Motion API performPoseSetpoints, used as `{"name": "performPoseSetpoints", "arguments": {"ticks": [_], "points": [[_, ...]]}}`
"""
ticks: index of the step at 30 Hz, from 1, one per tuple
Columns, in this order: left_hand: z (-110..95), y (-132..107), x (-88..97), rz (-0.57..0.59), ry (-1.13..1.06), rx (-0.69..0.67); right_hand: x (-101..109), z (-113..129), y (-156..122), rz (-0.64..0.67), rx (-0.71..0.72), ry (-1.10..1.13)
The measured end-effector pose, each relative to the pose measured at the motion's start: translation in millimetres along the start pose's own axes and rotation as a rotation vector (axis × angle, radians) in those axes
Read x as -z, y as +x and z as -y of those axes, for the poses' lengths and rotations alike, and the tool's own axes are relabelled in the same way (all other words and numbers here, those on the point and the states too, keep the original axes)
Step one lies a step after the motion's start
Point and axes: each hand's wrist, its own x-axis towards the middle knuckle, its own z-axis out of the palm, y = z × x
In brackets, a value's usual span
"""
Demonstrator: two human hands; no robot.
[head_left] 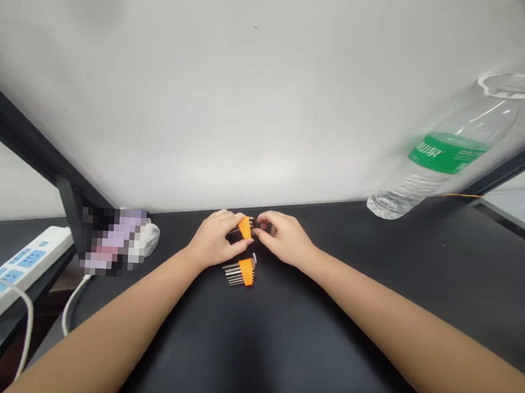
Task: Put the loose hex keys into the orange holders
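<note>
A hex key set in an orange holder (pixel 245 227) is held by my left hand (pixel 217 236), with the thumb below the holder and the fingers above it. My right hand (pixel 284 236) is closed in a pinch at the bent ends of the keys on the right side of that set. The fingertips partly hide which key they grip. Just below my hands, a second hex key set in an orange holder (pixel 246 271) lies on the black table (pixel 253 344). Its long silver ends point left.
A large clear plastic bottle (pixel 447 153) with a green label stands at the back right by the white wall (pixel 250 101). At left are a white power strip (pixel 22 271), a white cable (pixel 69 309) and a blurred-out item beside a black frame post (pixel 35 135).
</note>
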Motion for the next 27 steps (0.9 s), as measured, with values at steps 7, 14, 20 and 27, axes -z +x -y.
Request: {"name": "performPoseSetpoints", "arguments": {"ticks": [7,14,20,27], "points": [[2,0,-0.9,0.074,0.005,-0.006,-2,1,-7,0.115,0.158,-0.224],[5,-2,-0.7,-0.01,0.011,0.054,13,-20,3,0.057,0.108,-0.18],[10,-3,-3.9,-0.053,0.06,0.099,11,-41,10,0.154,0.028,-0.069],[9,-3,-4.7,-0.04,0.061,0.1,7,-40,13,0.161,-0.109,-0.184]]}}
